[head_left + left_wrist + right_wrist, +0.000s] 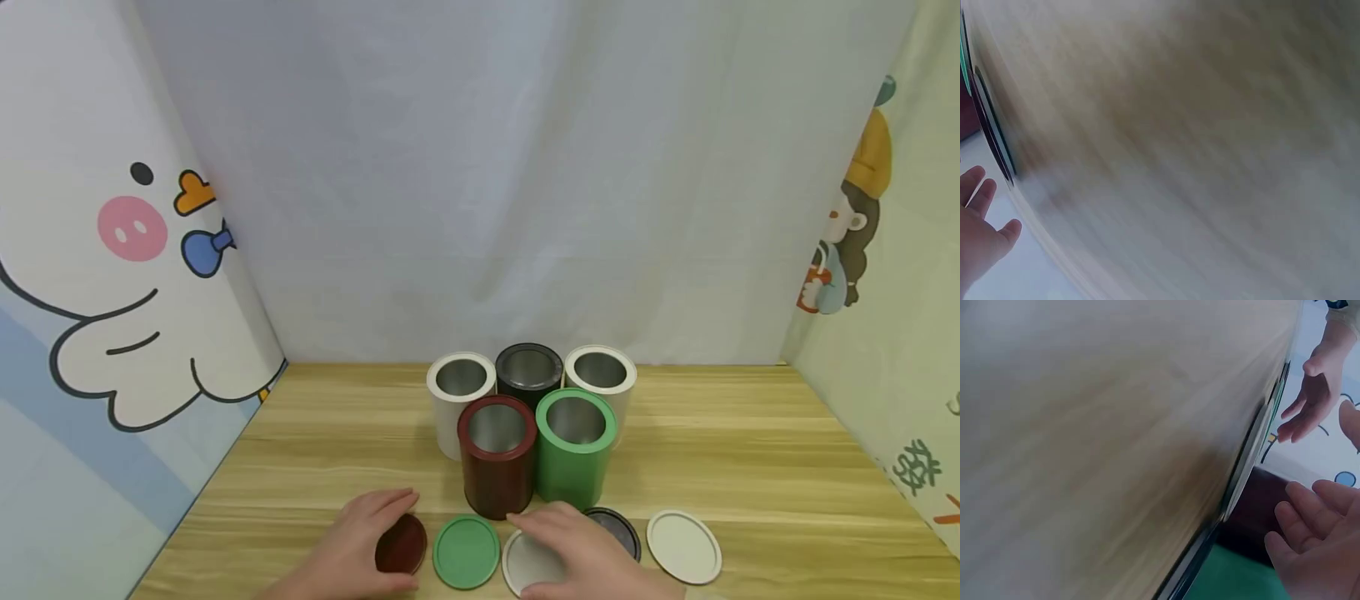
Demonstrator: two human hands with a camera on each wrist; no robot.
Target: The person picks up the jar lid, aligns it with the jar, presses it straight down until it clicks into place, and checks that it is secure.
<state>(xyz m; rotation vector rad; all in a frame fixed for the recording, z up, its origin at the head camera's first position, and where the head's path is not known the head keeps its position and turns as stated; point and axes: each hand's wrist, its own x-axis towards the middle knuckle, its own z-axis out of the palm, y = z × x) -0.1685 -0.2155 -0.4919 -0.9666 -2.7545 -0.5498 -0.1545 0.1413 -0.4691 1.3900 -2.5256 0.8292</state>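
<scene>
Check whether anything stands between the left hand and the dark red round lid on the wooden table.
Nothing visible does. In the head view the left hand already lies over the dark red round lid on the wooden table, fingers covering its left edge. The green round lid lies just to its right, clear of the hand.

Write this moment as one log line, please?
left hand: open over maroon lid | right hand: open over white lid | cans: five, lidless

wrist views: blurred | white lid (pixel 528 562), black lid (pixel 618 529): part hidden
</scene>
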